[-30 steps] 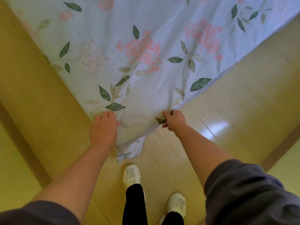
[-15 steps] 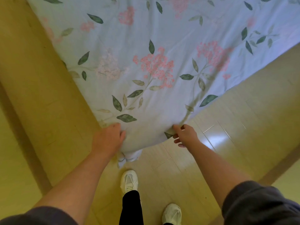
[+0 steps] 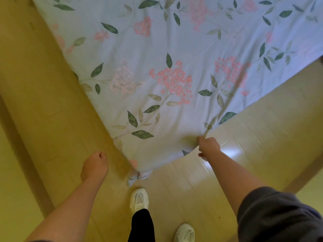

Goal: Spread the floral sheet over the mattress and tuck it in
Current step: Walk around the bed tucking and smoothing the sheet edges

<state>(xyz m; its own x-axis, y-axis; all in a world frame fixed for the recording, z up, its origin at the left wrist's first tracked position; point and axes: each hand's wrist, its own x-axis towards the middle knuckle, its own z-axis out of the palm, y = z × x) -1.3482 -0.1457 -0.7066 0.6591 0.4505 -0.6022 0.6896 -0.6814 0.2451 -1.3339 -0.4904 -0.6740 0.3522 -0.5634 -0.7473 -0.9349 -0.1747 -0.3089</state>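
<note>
Most of the spreading looked done to me: the floral sheet [image 3: 174,49] covered the mattress, my right hand [image 3: 208,145] pinched its near edge, my left hand [image 3: 95,165] hung curled alongside, hold unclear, and tucking remained.

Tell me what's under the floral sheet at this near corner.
The floral sheet hides whatever it lies on; nothing beneath it shows. Beside its left edge runs a yellow surface. Past the edge the right hand pinches, only wooden floor shows.
</note>
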